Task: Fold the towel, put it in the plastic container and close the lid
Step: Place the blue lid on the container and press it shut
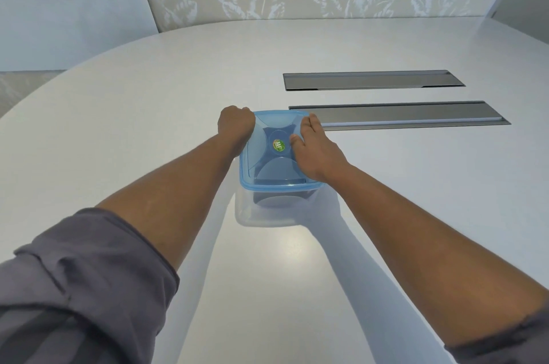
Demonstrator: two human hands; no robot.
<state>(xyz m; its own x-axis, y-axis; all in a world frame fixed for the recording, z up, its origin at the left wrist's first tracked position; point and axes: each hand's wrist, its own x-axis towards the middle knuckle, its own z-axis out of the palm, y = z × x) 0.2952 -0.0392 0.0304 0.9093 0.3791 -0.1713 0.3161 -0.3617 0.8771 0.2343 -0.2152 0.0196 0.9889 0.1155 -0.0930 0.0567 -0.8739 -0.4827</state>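
A clear plastic container [261, 213] stands on the white table [148, 114], with its translucent blue lid [274, 166] on top. A round green sticker marks the lid's middle. A dark blue shape, the towel [277, 203], shows through the lid and the near wall. My left hand [236, 127] is curled over the lid's far left corner, knuckles up. My right hand [315, 149] lies flat on the lid's right side, fingers toward the far edge and thumb near the sticker.
Two long grey metal cable hatches [374, 80] [401, 114] are set into the table to the right of the container, the nearer one just beyond my right fingertips. A patterned wall stands behind the rounded far edge of the table.
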